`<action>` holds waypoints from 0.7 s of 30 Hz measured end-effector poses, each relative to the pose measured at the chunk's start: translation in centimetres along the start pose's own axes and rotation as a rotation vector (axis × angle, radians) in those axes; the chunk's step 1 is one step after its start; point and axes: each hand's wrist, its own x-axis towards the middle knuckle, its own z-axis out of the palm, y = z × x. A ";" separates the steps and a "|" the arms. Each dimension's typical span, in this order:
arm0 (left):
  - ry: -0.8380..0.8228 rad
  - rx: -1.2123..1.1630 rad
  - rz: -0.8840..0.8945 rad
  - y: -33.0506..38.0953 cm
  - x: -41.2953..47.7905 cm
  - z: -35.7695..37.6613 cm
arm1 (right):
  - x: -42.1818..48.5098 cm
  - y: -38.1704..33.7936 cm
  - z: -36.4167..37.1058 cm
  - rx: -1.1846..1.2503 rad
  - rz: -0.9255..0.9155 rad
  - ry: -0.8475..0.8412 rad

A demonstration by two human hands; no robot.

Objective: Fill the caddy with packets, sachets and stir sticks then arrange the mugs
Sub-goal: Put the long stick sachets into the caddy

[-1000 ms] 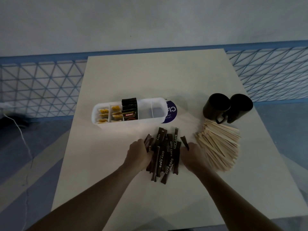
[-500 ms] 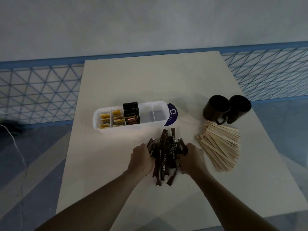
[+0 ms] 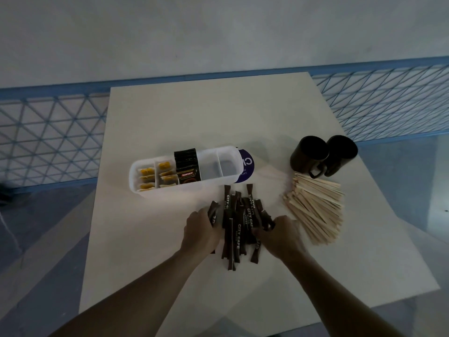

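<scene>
Head view showed left hand [image 3: 201, 229] and right hand [image 3: 279, 234] apart, each gripping one side of the loose stick sachets [image 3: 239, 222] just near of the caddy [image 3: 184, 190]; light, slick, floppy, probably best squeezed together mid-length.

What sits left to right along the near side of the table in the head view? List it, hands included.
left hand → brown sachets → right hand → wooden stir sticks. Caddy and mugs sit farther back, overlapping these, so left out.
</scene>
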 end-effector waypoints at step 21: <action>-0.133 -0.076 -0.033 0.5 0.2 -1.7 | 3.0 -2.3 -2.5 -0.135 -0.120 0.050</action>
